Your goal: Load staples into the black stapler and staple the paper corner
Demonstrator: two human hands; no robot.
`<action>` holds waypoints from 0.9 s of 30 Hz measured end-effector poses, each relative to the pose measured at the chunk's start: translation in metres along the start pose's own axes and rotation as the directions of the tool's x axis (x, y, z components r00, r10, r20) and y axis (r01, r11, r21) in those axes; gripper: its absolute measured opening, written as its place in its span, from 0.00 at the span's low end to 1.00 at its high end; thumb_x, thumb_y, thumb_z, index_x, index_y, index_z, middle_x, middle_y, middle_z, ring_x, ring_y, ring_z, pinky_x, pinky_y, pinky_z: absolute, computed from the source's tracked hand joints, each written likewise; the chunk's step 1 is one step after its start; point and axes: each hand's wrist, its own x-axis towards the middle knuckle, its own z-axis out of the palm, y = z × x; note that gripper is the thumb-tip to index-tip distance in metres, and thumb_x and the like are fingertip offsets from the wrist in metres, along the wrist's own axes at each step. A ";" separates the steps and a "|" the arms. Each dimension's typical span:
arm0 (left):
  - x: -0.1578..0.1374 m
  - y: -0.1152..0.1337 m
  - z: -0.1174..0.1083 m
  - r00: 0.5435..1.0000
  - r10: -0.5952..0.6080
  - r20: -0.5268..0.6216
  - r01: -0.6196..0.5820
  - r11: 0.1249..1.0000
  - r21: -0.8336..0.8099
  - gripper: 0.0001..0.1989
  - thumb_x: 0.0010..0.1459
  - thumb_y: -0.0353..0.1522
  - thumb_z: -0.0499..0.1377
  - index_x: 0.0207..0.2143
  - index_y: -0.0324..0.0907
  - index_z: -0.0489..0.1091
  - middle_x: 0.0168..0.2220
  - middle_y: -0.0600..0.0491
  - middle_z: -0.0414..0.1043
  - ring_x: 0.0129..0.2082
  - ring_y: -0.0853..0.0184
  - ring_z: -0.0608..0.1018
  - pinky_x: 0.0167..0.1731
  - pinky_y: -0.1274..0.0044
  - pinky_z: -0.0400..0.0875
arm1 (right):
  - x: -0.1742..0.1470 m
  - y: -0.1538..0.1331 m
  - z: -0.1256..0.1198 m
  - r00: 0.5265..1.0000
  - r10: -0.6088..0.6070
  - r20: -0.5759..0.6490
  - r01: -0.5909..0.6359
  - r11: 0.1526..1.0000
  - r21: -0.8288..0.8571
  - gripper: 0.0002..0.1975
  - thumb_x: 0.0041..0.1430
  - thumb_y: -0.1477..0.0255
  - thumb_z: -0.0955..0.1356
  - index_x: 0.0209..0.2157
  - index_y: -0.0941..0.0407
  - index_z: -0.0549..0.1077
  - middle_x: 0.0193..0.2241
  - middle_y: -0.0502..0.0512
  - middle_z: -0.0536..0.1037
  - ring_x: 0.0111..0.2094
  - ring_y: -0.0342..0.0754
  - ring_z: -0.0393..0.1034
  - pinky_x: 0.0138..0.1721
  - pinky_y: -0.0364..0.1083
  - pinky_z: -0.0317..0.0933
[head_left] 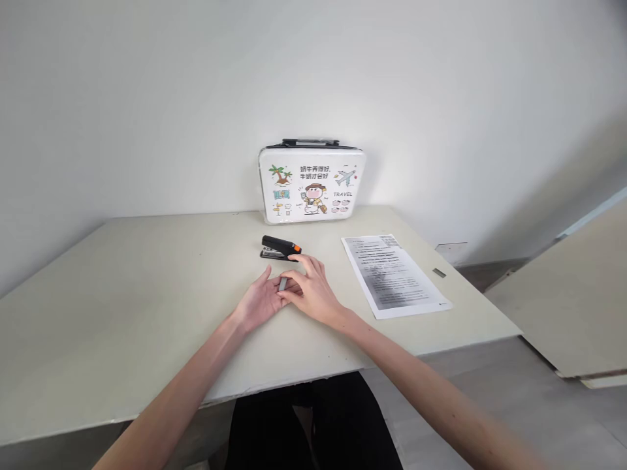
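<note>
- The work looks to be at an early stage: a small grey strip (283,284) is in your hands, outside the stapler (280,249).
- Your right hand (316,294) pinches that strip between thumb and finger over the palm of your left hand (259,301), which lies turned up and open, its fingers partly hidden.
- The black-and-orange stapler rests just beyond your hands; you cannot tell from here whether it is loaded, or whether a right fingertip touches it.
- The printed sheet (399,277) lies flat to your right, apart from both hands, with no staple visible in it.
- A small dark strip (439,273) lies beyond the sheet, near the right edge of the pale desk (122,313).
- At the back, a white cartoon-printed case (313,186) stands upright by the plain wall (186,98).
- Grey flooring (484,391) and a pale panel (573,294) show at your right.
</note>
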 end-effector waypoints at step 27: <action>0.010 0.006 0.009 0.969 0.070 -0.237 -0.041 0.991 0.125 0.20 0.74 0.37 0.52 0.57 0.33 0.74 0.52 0.34 0.79 0.51 0.55 0.84 0.55 0.65 0.79 | -0.200 0.227 -0.207 0.649 0.645 -0.404 -0.749 0.634 -0.193 0.29 0.64 0.50 0.65 0.55 0.56 0.77 0.58 0.70 0.74 0.59 0.64 0.69 0.61 0.60 0.62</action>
